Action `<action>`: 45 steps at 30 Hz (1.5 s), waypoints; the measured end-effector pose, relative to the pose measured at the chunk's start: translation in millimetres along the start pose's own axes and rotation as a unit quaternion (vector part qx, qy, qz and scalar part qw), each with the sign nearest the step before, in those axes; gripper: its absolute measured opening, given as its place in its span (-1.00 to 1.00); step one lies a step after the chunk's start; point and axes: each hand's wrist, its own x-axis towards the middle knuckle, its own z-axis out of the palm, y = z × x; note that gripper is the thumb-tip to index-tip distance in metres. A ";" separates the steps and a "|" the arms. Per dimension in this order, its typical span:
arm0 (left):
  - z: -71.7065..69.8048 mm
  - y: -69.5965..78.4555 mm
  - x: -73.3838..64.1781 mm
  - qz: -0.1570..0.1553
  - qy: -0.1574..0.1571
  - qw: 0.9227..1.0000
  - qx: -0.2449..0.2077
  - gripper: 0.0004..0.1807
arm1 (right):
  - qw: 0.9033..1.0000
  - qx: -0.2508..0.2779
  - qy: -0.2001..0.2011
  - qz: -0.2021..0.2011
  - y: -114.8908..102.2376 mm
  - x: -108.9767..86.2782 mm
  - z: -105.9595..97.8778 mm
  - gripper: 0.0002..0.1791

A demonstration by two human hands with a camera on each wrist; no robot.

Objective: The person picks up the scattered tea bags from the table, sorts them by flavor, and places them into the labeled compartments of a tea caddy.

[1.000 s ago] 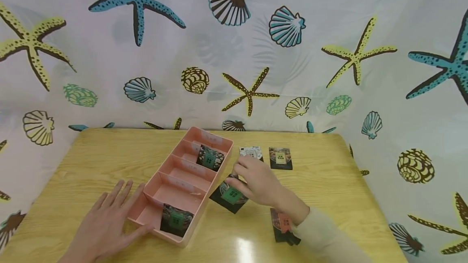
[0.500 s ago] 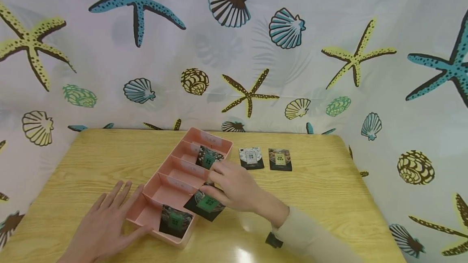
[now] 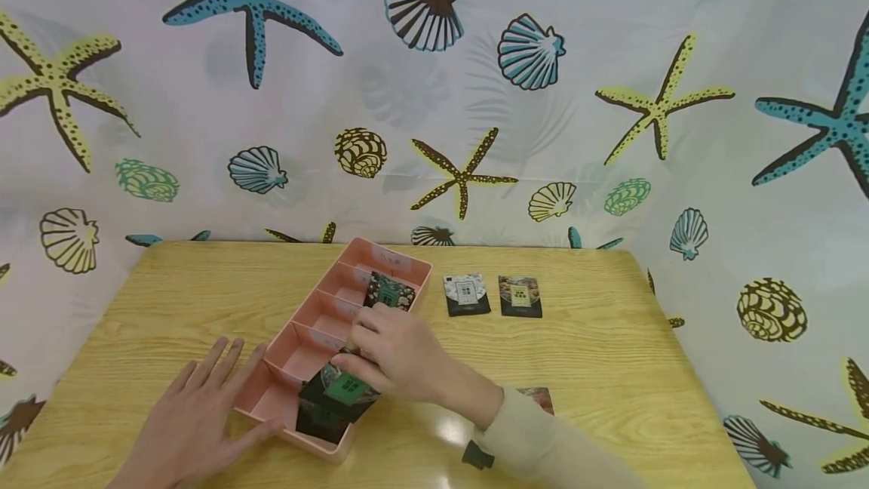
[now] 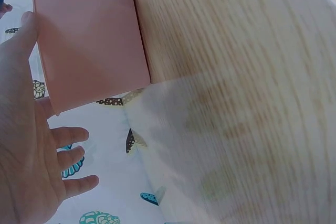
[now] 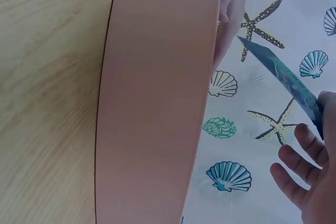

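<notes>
While the left hand (image 3: 193, 413) lay with its fingers spread at the near left corner of the pink box (image 3: 314, 445), thumb against the near end, the right hand (image 3: 400, 353) pinched a green-labelled packet (image 3: 346, 391) by its upper edge. That packet hung tilted over the near part of the box, clear of the rim in the right wrist view, and partly hid another dark packet (image 3: 317, 422) leaning in the nearest compartment. I could not tell whether the two touched. The left hand's grip was wide, with nothing held between its fingers.

A speckled packet (image 3: 390, 293) stood tilted in the second compartment from the far end. On the wooden table (image 3: 597, 361), right of the box, a white packet (image 3: 467, 294) and a yellow-labelled packet (image 3: 520, 297) lay side by side, just apart. A reddish packet (image 3: 539, 398) lay nearer, mostly covered by the pale right sleeve (image 3: 543, 447). Behind the table hung a cloth (image 3: 305, 104) printed with shells and starfish.
</notes>
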 end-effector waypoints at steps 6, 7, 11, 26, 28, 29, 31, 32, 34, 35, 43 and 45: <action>-0.3 0.4 -0.4 -0.003 -0.003 1.000 -0.002 0.20 | 1.000 -0.009 -0.011 0.009 -7.3 1.3 9.7 -0.72; -0.4 0.6 -0.3 -0.005 -0.004 1.000 -0.001 0.20 | 1.000 -0.010 -0.015 0.010 -8.2 1.0 11.5 -0.72; -0.7 0.9 0.0 -0.009 -0.006 1.000 0.002 0.22 | 1.000 -0.016 -0.021 0.012 -11.5 1.0 17.4 -0.72; -2.2 -0.2 0.9 -0.002 -0.002 1.000 0.002 0.22 | 0.994 -0.051 -0.073 0.061 -25.8 8.4 30.7 -0.69; -2.0 -0.4 1.0 0.000 0.000 1.000 0.006 0.22 | 0.993 -0.056 -0.077 0.065 -26.4 10.0 32.2 -0.70; -1.9 -0.5 1.1 0.001 -0.001 1.000 0.006 0.22 | 0.993 -0.054 -0.078 0.068 -26.5 11.0 32.9 -0.70; -1.6 -0.9 1.1 0.001 -0.002 1.000 0.004 0.21 | 0.992 -0.057 -0.083 0.070 -26.1 12.9 33.9 -0.71; -1.4 -1.1 1.1 0.001 -0.003 1.000 0.003 0.20 | 0.992 -0.054 -0.083 0.072 -25.9 13.7 34.3 -0.71; -1.0 -1.2 0.8 0.000 -0.005 1.000 0.000 0.21 | 0.992 -0.055 -0.090 0.071 -25.6 14.8 35.4 -0.71; -0.8 -1.2 0.5 -0.001 -0.007 1.000 -0.002 0.21 | 0.991 -0.060 -0.095 0.067 -25.8 15.0 36.1 -0.70; -1.2 -0.1 -0.2 -0.005 -0.009 1.000 -0.007 0.23 | 0.986 -0.095 -0.133 0.034 -32.0 8.8 46.2 -0.63; -1.6 0.4 -0.2 -0.005 -0.009 1.000 -0.008 0.22 | 0.985 -0.100 -0.136 0.031 -33.9 7.1 49.1 -0.63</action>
